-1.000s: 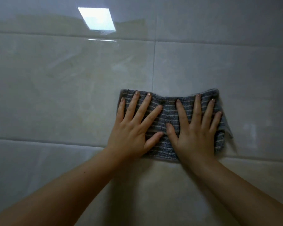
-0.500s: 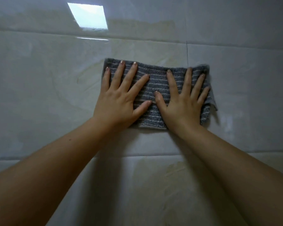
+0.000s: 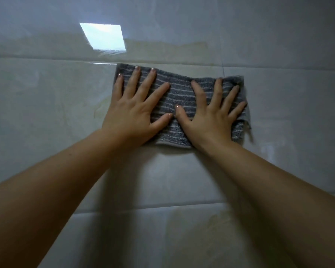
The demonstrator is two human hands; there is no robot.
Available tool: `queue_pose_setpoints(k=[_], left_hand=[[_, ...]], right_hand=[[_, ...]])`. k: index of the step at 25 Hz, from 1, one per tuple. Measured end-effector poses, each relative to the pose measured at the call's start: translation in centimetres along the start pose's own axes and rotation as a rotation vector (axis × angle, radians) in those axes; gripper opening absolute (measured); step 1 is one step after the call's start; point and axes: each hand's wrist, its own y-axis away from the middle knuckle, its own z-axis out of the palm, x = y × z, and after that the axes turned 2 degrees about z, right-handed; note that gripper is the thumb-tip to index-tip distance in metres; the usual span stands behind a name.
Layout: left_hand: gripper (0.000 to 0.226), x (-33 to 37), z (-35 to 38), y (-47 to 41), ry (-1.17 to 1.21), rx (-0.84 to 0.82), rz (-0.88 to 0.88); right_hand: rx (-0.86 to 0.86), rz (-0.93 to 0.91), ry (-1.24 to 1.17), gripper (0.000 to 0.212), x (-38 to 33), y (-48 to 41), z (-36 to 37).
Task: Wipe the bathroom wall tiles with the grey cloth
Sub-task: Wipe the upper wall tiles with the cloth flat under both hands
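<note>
The glossy wall tiles fill the whole view, with a bright window reflection high on the left. Over the last second the grey cloth has climbed from just above the lower grout line up the full height of one tile, and its top left edge now meets the upper grout line. This suggests an upward stroke is ending and a return or sideways pass comes next. The cloth lies folded flat against the wall. Its long axis runs left to right along the tile course, sloping slightly down to the right, and its pale stripes follow that axis. A loose corner hangs off at the right end. The left hand and right hand press on it side by side, palms flat and fingers spread wide and pointing up, the thumbs nearly touching at the middle.
</note>
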Motion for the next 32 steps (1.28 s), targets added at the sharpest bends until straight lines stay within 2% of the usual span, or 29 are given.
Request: queue_pose_setpoints(k=[4, 8, 10, 14, 17, 20, 22, 24, 28, 32], left_hand=[[0.075, 1.7, 0.4, 2.5, -0.004, 0.032, 0.011], [0.074, 0.1, -0.2, -4.4, 0.041, 0.024, -0.066], [0.075, -1.6, -0.4, -6.9, 0.040, 0.010, -0.097], [0.076, -3.9, -0.6, -6.4, 0.025, 0.024, -0.088], [0.076, -2.7, -0.5, -2.7, 0.009, 0.027, -0.070], [0.076, -1.7, -0.5, -2.4, 0.001, -0.006, -0.094], [0.073, -2.1, -0.6, -5.0, 0.021, -0.011, -0.131], [0.068, -3.7, -0.9, -7.7, 0.036, -0.012, -0.164], [0.061, -7.6, -1.3, -9.1, 0.034, -0.011, -0.206], [0.071, -7.7, -1.1, -2.9, 0.046, 0.018, -0.182]], right_hand=[[0.017, -0.129, 0.055, 0.075, 2.1, 1.1, 0.2], [0.018, -0.047, 0.052, 0.077, 1.2, -6.2, -1.0], [-0.002, -0.074, 0.059, 0.076, -0.3, -9.6, -1.4], [-0.017, -0.322, 0.068, 0.067, -3.7, -10.8, -1.5], [0.009, -0.474, 0.055, 0.065, -2.6, -7.7, -0.9], [0.022, -0.339, 0.065, 0.075, -0.5, -7.0, -0.9], [0.006, -0.192, 0.062, 0.076, -1.1, -8.7, -1.3], [0.002, -0.133, 0.057, 0.074, -3.1, -10.8, -1.3], [0.006, -0.258, 0.051, 0.063, -7.9, -12.8, -1.1], [0.021, -0.434, 0.045, 0.060, -9.0, -8.2, 0.0]])
